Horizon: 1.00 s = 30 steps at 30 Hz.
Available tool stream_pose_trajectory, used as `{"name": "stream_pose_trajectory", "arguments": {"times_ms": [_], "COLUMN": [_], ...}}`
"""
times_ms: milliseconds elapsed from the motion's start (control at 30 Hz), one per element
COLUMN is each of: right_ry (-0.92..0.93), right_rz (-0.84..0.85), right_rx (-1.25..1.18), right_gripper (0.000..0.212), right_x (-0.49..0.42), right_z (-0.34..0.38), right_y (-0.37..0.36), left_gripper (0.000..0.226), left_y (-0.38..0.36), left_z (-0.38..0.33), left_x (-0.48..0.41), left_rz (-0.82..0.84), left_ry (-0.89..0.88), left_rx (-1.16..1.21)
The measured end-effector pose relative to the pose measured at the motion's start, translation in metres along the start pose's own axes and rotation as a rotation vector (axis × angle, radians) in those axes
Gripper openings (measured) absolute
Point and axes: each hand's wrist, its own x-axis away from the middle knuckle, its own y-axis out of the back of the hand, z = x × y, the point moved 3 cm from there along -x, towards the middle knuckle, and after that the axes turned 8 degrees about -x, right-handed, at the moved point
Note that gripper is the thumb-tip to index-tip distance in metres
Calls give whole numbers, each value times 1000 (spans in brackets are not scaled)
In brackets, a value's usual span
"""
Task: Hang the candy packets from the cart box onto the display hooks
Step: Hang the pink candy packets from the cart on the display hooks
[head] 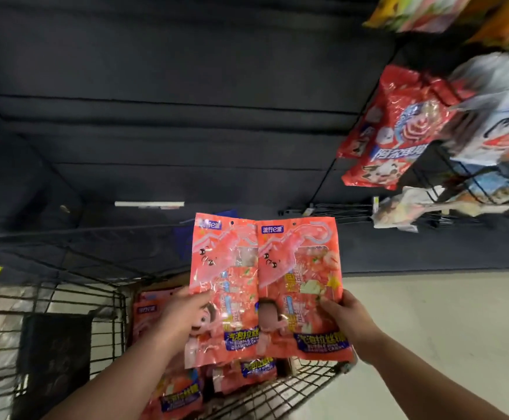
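Head view. Left packet (226,280) and right packet (303,277), both pink candy packs, held up side by side at mid-frame, upright, inner edges touching or slightly overlapping. Left hand (183,316) pinching the left packet at its 8 o'clock edge, thumb on the front. Right hand (347,319) pinching the right packet at its 4 o'clock edge, thumb likewise on the front. Small punched hang hole at 12 o'clock on each packet, neither yet threaded. Spare packets (174,395) of the same kind lying in the cart box (153,283) at 7 o'clock of the frame, inside the wire cart (277,395). Bare black display hooks (338,212) at 2 o'clock of the held pair, well apart from it. Red hanging bags (398,125) higher up, at 1 o'clock, blurred.

Probably light, thin and glossy, hence slippery and apt to flop or fold above so low a grip. Likely soft sweets inside, not fragile, but easily creased in the film. Better to shift the pinch up towards the 12 o'clock header, just beside the hole, keeping that strip flat and taut for the hook tip. Probably easier one packet at a time than both together.
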Motion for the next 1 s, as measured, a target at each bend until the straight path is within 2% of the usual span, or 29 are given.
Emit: {"name": "stream_pose_trajectory", "arguments": {"times_ms": [133, 267, 433, 600, 800, 1000], "right_ry": [27, 61, 109, 154, 190, 222], "right_rz": [-46, -110, -207, -340, -458, -565], "right_rx": [-70, -126, -216, -296, -314, -280], "right_gripper": [16, 15, 9, 24, 23, 26], "right_x": [13, 32, 73, 115, 156, 185], "right_z": [-2, -9, -23, -57, -90, -105], "right_y": [42, 92, 176, 274, 377, 442], "left_gripper": [29, 12, 10, 6, 7, 10], "left_y": [-30, -76, -157, -256, -354, -411], "left_z": [-19, -37, -45, -42, -28, -22], "left_x": [16, 42, 88, 139, 201, 247], "left_rz": [85, 135, 206, 258, 370, 411], "left_ry": [-48, -130, -187, -264, -329, -361], "left_rx": [-36, -93, -145, -181, -205, -244]}}
